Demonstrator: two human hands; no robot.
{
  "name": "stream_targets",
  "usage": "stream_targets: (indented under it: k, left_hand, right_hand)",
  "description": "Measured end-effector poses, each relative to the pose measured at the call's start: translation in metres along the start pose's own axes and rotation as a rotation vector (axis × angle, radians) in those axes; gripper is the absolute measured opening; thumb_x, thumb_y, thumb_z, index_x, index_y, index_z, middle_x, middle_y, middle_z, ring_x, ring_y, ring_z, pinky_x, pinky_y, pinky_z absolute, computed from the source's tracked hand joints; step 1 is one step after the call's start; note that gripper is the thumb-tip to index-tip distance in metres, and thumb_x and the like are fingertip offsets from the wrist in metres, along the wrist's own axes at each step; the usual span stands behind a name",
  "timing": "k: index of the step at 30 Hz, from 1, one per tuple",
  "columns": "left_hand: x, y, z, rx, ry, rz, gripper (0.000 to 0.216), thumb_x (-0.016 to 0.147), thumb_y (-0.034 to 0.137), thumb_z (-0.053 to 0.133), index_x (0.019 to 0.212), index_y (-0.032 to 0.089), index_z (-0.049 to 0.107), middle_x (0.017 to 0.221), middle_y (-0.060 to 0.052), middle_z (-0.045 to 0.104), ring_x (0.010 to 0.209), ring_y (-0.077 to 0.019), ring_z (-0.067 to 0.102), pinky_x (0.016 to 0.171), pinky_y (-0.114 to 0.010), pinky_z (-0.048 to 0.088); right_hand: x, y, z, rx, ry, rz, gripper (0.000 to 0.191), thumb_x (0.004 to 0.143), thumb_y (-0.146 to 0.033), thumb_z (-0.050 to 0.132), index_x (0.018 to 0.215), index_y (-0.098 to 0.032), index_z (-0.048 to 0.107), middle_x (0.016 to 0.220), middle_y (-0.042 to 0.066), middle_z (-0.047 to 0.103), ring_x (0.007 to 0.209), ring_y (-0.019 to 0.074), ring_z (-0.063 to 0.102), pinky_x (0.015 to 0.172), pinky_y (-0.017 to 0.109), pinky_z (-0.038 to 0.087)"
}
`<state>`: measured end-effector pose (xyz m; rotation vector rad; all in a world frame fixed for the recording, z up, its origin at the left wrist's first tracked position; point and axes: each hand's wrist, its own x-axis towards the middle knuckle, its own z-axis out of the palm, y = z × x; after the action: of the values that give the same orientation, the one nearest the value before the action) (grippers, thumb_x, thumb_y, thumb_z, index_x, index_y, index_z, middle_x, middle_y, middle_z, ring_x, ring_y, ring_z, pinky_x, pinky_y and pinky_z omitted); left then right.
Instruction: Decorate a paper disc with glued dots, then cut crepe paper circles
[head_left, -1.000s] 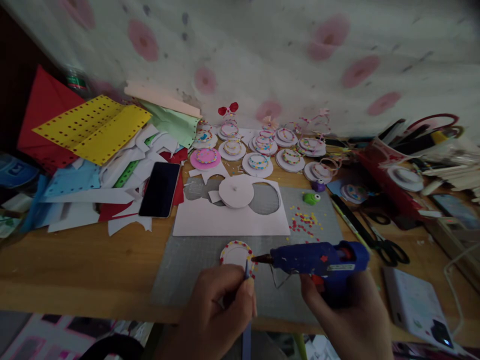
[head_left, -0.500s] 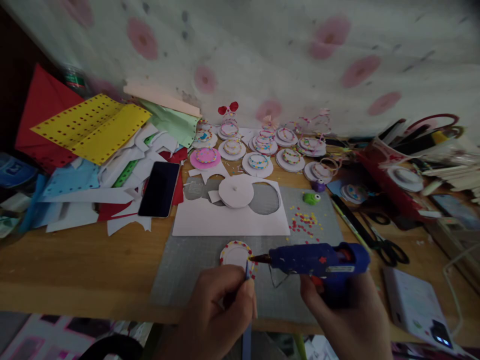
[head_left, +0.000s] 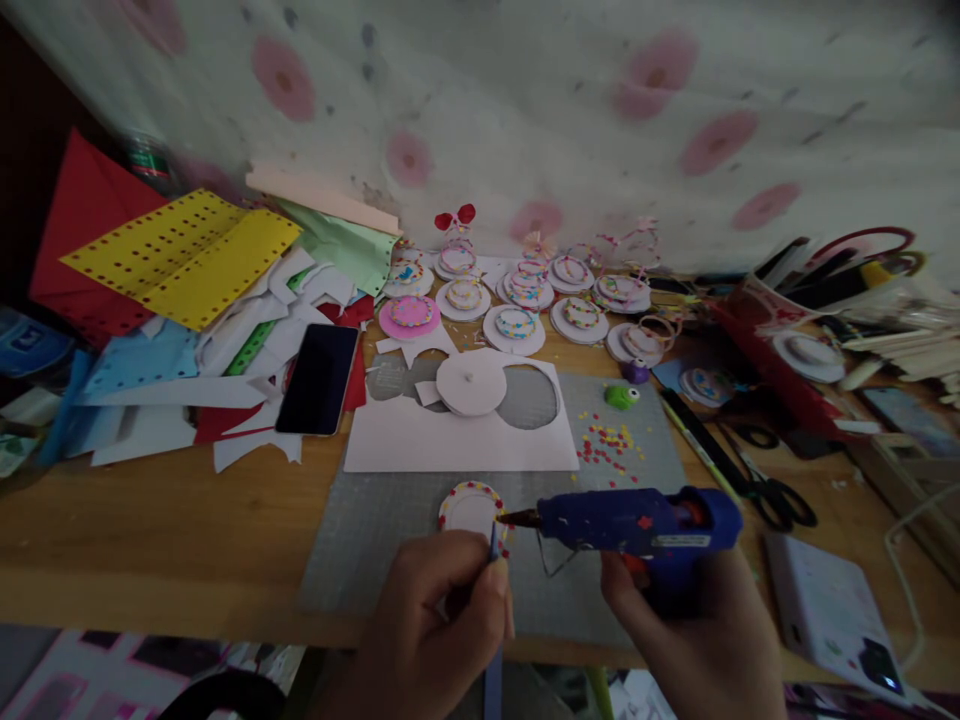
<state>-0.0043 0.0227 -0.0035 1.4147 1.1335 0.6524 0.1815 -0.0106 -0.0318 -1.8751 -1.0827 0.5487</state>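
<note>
Nozzle [head_left: 519, 518] of glue gun [head_left: 600, 518] sits a hair nearer strip [head_left: 493, 685] vs 1 s ago; rest approx. same. Count: 1 glue gun, 1 strip, 1 dot-rimmed disc [head_left: 469, 508] on grey mat [head_left: 382, 575], 1 pr scissors [head_left: 781, 502], 1 blk phone [head_left: 319, 380]. L hand [head_left: 442, 610] hides disc's near edge; white cut-out sheet [head_left: 450, 445] beyond. L thumb + forefinger pinched tight on strip, its tip by nozzle (contact unclear); R hand [head_left: 697, 630] wrapped round gun's handle.
</note>
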Motion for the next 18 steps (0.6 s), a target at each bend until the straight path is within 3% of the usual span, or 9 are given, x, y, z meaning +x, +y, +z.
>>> stream_targets:
  k: [18]
  left_hand:
    - [-0.0016,0.0009,0.0001,0.012,-0.005,-0.021,0.036,0.089,0.028,0.036,0.054,0.02,0.04,0.052,0.002,0.045,0.051,-0.0106,0.044,0.051,-0.022,0.034]
  right_hand:
    - [0.0001,-0.0064,0.001,0.008,0.018,0.027,0.025,0.07,-0.037,0.07,0.082,-0.023,0.053,0.059,-0.006,0.051,0.047,0.0104,0.045,0.045,0.023,0.038]
